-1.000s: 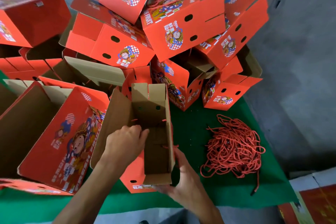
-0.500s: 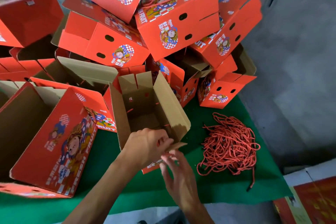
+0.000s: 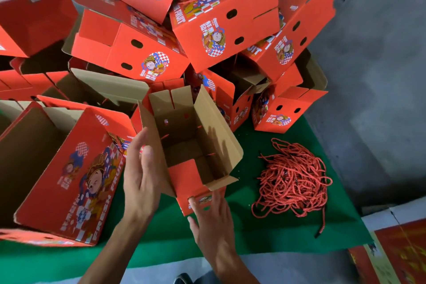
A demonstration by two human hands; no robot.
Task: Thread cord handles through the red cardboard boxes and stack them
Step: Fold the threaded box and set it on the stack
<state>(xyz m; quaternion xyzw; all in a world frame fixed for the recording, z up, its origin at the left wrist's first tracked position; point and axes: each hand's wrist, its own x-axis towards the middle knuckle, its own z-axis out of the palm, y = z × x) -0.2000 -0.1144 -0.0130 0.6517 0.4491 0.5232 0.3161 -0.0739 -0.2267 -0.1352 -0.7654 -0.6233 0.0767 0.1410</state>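
At nine o'clock on the green bench [image 3: 265, 235] a big open box [image 3: 69, 180] lies tipped. At centre the left hand [image 3: 140, 173], which gripped the box [image 3: 191, 145] rim a moment ago, now lies flat-fingered against its left wall; the right hand [image 3: 212, 217], fingers spread, touches its red front. Red cord ends poke inside, so threading looks done. Cords [image 3: 292, 177] heap at three o'clock.

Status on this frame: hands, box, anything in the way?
Left hand flat on the open box, right hand open at its near end. No firm grip. Cord pile to the right, untouched. Box heap crowds behind.
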